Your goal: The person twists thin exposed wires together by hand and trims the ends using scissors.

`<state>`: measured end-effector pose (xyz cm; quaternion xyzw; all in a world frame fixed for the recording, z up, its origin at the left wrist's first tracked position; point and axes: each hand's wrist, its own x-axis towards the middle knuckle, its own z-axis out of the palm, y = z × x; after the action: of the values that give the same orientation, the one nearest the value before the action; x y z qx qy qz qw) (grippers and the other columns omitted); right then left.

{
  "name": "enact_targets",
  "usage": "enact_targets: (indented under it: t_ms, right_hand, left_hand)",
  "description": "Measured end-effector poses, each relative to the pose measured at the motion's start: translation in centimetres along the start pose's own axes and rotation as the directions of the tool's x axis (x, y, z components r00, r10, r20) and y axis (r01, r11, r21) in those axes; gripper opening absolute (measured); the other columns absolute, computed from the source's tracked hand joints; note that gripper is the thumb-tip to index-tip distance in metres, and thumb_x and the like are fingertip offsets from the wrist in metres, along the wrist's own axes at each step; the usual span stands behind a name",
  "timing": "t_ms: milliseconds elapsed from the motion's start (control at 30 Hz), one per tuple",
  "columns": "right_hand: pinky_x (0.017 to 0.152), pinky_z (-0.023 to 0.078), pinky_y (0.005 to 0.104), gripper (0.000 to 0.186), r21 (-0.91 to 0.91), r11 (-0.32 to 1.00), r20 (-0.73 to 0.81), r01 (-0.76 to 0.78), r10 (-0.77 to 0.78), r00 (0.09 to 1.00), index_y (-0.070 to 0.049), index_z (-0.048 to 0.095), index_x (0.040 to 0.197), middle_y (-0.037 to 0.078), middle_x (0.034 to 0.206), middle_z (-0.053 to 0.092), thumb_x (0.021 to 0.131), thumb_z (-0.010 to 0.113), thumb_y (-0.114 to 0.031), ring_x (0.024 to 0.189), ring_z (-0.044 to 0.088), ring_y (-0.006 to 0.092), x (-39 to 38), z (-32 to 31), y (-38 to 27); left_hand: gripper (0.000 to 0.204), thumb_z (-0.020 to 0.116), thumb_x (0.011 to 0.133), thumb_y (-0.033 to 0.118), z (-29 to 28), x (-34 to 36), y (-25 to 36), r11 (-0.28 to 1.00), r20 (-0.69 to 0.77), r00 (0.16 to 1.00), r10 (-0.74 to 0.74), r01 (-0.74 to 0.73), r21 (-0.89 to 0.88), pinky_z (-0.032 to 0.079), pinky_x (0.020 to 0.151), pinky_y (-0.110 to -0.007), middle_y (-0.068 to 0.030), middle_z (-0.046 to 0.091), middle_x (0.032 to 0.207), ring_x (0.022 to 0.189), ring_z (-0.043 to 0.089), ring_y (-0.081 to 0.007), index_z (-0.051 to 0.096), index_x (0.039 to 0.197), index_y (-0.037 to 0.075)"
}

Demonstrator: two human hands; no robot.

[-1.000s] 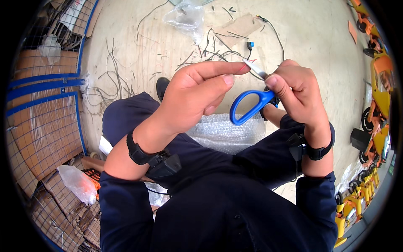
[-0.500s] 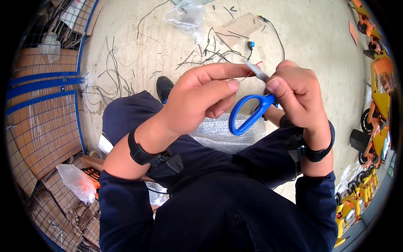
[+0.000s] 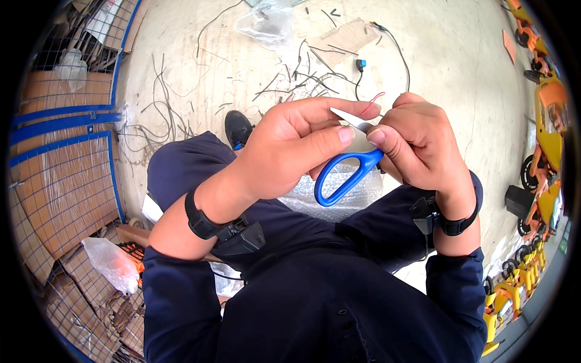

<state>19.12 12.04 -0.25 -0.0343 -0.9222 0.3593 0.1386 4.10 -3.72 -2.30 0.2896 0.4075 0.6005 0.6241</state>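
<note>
Blue-handled scissors (image 3: 348, 175) are gripped in my right hand (image 3: 423, 142), which is closed around their pivot area. Their pale blade points up and left, lying between the thumb and index finger of my left hand (image 3: 296, 142). A thin red wire (image 3: 376, 98) crosses the left index fingertip beside the blade and sticks up past it. My left fingers are curled in around the wire; its lower part is hidden by the hand and blade. Both hands are close together above my lap.
Black wire offcuts (image 3: 315, 75), a cable with a blue connector (image 3: 361, 65), cardboard (image 3: 348, 42) and a clear plastic bag (image 3: 266, 24) lie on the floor. Bubble wrap (image 3: 333, 193) sits between my legs. A blue mesh cage (image 3: 66, 175) stands left; yellow-orange wheeled machines (image 3: 548, 139) line the right.
Both hands have drawn closer together, with the left moving slightly right. The scissors have shifted left and down, their blade now over the left fingers. More of the red wire shows.
</note>
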Motion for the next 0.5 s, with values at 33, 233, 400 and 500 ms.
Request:
enact_targets:
  t_ms: [33,233,400,500]
  right_hand:
    - [0.054,0.037,0.0317,0.032,0.001,1.0,-0.006,-0.003,0.003,1.0,-0.009,0.057,0.059,0.004,0.049,0.047,0.087,0.064,-0.023,0.044,0.042,0.0238,-0.01,0.08,0.01]
    - [0.052,0.036,0.0323,0.034,-0.02,1.0,-0.053,0.004,-0.005,0.999,-0.009,0.056,0.058,0.005,0.048,0.046,0.087,0.065,-0.023,0.042,0.041,0.0245,-0.03,0.28,0.01]
    - [0.052,0.036,0.0322,0.035,-0.054,0.999,-0.071,-0.001,-0.002,0.997,-0.008,0.056,0.056,0.004,0.047,0.046,0.086,0.066,-0.023,0.042,0.041,0.0245,0.1,0.42,-0.06]
    - [0.052,0.036,0.0318,0.033,-0.062,0.998,-0.075,-0.004,-0.001,0.997,-0.008,0.058,0.057,0.004,0.046,0.046,0.086,0.067,-0.024,0.042,0.041,0.0243,0.26,0.32,0.21]
  left_hand:
    - [0.038,0.049,0.094,0.01,0.07,-0.01,-0.01,1.0,-0.009,1.0,-0.001,0.001,0.011,0.049,0.074,-0.019,-0.0114,0.067,0.098,0.083,0.062,-0.0091,0.049,0.129,-0.006]
    - [0.033,0.049,0.092,0.006,-0.06,-0.02,0.1,0.999,-0.049,0.999,-0.022,0.023,0.026,0.052,0.081,-0.023,-0.0162,0.065,0.108,0.091,0.064,-0.0134,0.054,0.121,-0.009]
    - [0.032,0.048,0.091,0.004,-0.54,0.0,-0.24,0.999,-0.084,0.995,-0.051,0.05,-0.013,0.053,0.079,-0.024,-0.017,0.065,0.106,0.09,0.065,-0.0143,0.055,0.118,-0.01]
    - [0.032,0.047,0.091,0.004,-0.68,0.06,-0.33,0.998,-0.078,0.996,-0.046,0.042,-0.045,0.054,0.076,-0.024,-0.0165,0.066,0.104,0.087,0.066,-0.014,0.055,0.118,-0.011]
